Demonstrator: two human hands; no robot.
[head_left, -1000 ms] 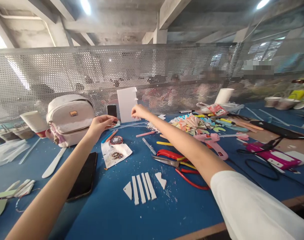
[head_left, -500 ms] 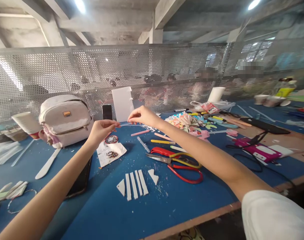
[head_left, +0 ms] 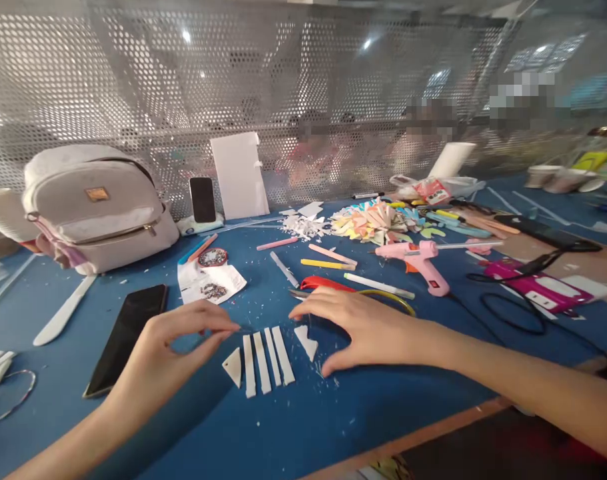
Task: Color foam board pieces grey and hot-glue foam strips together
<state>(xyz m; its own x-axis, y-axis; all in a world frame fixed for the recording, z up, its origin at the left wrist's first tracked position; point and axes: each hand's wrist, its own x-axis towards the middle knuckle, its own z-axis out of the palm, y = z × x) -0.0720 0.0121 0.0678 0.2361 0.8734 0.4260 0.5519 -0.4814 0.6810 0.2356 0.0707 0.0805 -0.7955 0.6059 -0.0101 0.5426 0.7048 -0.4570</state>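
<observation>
My left hand point(head_left: 183, 343) hovers left of the cut white pieces, thumb and forefinger pinched together. Whatever sits in that pinch is too small to name. My right hand point(head_left: 366, 327) is open, its thumb and fingers spread around bare blue mat. Beneath its fingers lie red-handled scissors point(head_left: 328, 283), partly hidden. Between the two hands, several white strips point(head_left: 264, 361) stand in a row. A small white triangle with a hole point(head_left: 232, 367) is at their left, and a notched white piece point(head_left: 306, 343) at their right, close to my right fingers.
A pink glue gun point(head_left: 418, 257) and a pile of coloured scraps point(head_left: 373, 220) lie beyond my right hand. A dark phone point(head_left: 128, 337) is near my left wrist. Further back are a white backpack point(head_left: 98, 207), a propped phone point(head_left: 203, 200) and a perforated metal screen point(head_left: 283, 87).
Both hands have come down from above the far part of the table to the white pieces and moved apart. My right fingers have spread. The view has tilted downward.
</observation>
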